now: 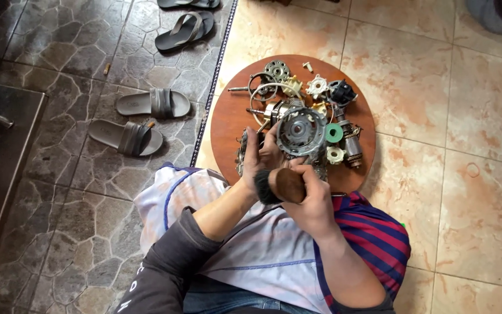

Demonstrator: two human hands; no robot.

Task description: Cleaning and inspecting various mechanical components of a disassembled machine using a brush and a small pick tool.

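Two hands at work over the round brown wooden board (228, 125).
Your left hand (261, 156) grips the grey round metal motor housing (301, 131); your right hand (312, 200) clamps the brown-handled black-bristled brush (279, 185).

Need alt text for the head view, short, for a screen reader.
Seen from above, a seated person's left hand holds a round grey metal motor part while the right hand grips a brown-handled brush beside it. Beyond lies a round wooden board of gears and motor parts on a tiled floor; sandals lie left.
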